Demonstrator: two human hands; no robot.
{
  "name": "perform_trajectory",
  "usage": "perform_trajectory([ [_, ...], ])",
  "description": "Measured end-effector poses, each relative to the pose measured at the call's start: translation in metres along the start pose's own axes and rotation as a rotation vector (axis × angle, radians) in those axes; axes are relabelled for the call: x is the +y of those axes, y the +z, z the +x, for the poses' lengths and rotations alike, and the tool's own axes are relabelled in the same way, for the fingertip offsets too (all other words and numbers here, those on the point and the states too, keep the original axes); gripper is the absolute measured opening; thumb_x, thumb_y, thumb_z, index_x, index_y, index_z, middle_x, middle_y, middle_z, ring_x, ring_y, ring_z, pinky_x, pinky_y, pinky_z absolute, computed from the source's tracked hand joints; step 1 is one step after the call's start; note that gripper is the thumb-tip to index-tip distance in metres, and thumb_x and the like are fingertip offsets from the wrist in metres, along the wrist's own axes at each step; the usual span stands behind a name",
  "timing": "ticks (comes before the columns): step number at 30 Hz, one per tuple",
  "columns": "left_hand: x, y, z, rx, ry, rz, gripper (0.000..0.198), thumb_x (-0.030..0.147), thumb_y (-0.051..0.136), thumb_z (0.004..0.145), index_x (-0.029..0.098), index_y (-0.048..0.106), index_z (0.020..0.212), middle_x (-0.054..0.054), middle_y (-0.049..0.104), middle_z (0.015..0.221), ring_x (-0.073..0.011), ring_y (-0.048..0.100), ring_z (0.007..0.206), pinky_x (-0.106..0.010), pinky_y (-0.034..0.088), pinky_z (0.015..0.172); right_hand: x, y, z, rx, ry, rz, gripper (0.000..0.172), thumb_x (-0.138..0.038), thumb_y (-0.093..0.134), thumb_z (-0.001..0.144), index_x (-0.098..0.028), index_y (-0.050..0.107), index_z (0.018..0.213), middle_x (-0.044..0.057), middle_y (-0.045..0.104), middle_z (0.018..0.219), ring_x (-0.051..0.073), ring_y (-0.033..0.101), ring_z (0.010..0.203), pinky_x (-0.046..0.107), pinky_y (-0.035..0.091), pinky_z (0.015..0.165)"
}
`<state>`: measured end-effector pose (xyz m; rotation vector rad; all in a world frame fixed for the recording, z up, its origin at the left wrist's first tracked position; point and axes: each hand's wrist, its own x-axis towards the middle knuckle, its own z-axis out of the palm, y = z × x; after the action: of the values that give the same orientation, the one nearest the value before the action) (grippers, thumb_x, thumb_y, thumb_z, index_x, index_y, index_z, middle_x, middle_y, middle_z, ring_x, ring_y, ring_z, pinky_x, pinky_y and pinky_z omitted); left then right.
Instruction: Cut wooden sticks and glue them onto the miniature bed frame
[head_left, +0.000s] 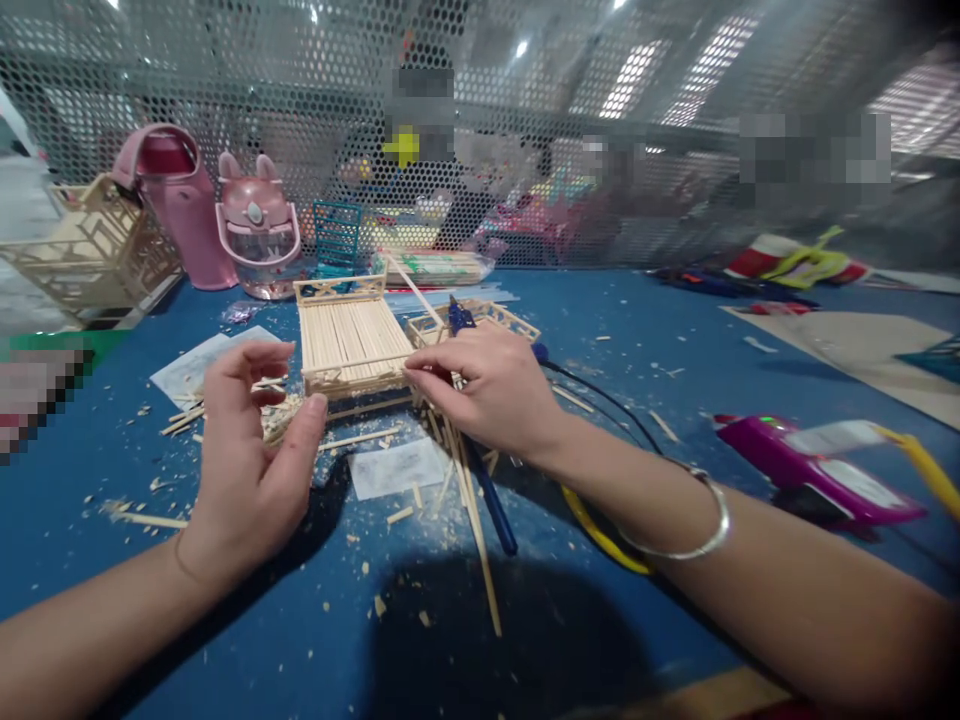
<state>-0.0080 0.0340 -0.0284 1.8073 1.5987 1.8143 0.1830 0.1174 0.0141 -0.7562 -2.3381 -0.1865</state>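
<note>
A small model built of thin wooden sticks (352, 335), with a slatted top and low railings, sits in the middle of the blue table. At its near right corner the thumb and forefinger of my right hand (487, 390) are pinched together on the end of the front rail. My left hand (251, 455) is beside the model's near left corner, fingers curved and apart, with nothing seen in it. Just beyond my right hand lies a dark blue glue gun (460, 315), partly hidden. Loose wooden sticks (472, 520) lie beneath my right hand, near a dark blue pen-like tool (495, 505).
Behind stand a pink bottle (196, 235), a pink-lidded clear bottle (259, 235) and a perforated metal screen (525, 130). Another stick model (97, 245) is at far left. To the right lies a purple device (832, 480) with a yellow cable. Wood scraps litter the table.
</note>
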Motion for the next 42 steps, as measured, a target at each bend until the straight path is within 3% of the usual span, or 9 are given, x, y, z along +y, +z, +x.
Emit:
perform_trajectory([
  [7, -0.007, 0.005, 0.003, -0.154, -0.121, -0.055, 0.038, 0.019, 0.057, 0.079, 0.023, 0.042, 0.114, -0.007, 0.050, 0.116, -0.0202, 0.051, 0.105, -0.035, 0.046, 0.083, 0.000, 0.005, -0.002, 0.048, -0.029, 0.004, 0.019, -0.024, 0.053, 0.081, -0.019, 0.071, 0.076, 0.000, 0.066, 0.058, 0.013, 0.056, 0.056, 0.027, 0.034, 0.059],
  [20, -0.008, 0.004, 0.003, -0.161, -0.130, -0.032, 0.036, 0.021, 0.057, 0.079, 0.023, 0.045, 0.113, -0.006, 0.052, 0.114, -0.0211, 0.053, 0.103, -0.035, 0.047, 0.082, -0.002, 0.013, -0.008, 0.120, 0.044, 0.049, 0.019, -0.023, 0.053, 0.082, -0.021, 0.072, 0.079, 0.000, 0.073, 0.072, 0.011, 0.061, 0.060, 0.028, 0.034, 0.062],
  [30, -0.005, 0.004, 0.005, -0.165, -0.115, -0.018, 0.035, 0.022, 0.057, 0.079, 0.023, 0.045, 0.112, -0.007, 0.052, 0.113, -0.0214, 0.053, 0.101, -0.036, 0.048, 0.079, -0.002, 0.015, -0.008, 0.158, 0.028, 0.064, 0.018, -0.020, 0.054, 0.079, -0.020, 0.071, 0.075, -0.002, 0.071, 0.064, 0.010, 0.056, 0.052, 0.028, 0.034, 0.060],
  [35, -0.007, 0.004, 0.005, -0.160, -0.096, -0.013, 0.036, 0.023, 0.057, 0.079, 0.023, 0.045, 0.113, -0.007, 0.052, 0.112, -0.0213, 0.053, 0.101, -0.037, 0.048, 0.081, -0.006, 0.009, -0.009, 0.247, 0.034, 0.127, 0.013, -0.017, 0.054, 0.076, -0.016, 0.065, 0.069, -0.004, 0.058, 0.050, 0.008, 0.048, 0.046, 0.027, 0.037, 0.057],
  [40, -0.008, 0.002, 0.006, -0.157, -0.090, 0.023, 0.039, 0.026, 0.058, 0.079, 0.022, 0.045, 0.115, -0.008, 0.053, 0.114, -0.0217, 0.054, 0.100, -0.038, 0.049, 0.080, 0.000, -0.002, -0.002, 0.371, 0.121, 0.162, 0.014, -0.017, 0.050, 0.073, -0.019, 0.057, 0.085, 0.000, 0.056, 0.072, 0.012, 0.049, 0.063, 0.028, 0.040, 0.062],
  [42, -0.008, 0.001, 0.009, -0.178, -0.119, 0.094, 0.037, 0.028, 0.057, 0.079, 0.020, 0.048, 0.115, -0.009, 0.054, 0.112, -0.0224, 0.054, 0.100, -0.038, 0.050, 0.078, 0.006, -0.004, 0.003, 0.303, 0.141, 0.189, 0.023, -0.016, 0.051, 0.071, -0.019, 0.055, 0.093, 0.002, 0.055, 0.083, 0.014, 0.050, 0.071, 0.029, 0.041, 0.065],
])
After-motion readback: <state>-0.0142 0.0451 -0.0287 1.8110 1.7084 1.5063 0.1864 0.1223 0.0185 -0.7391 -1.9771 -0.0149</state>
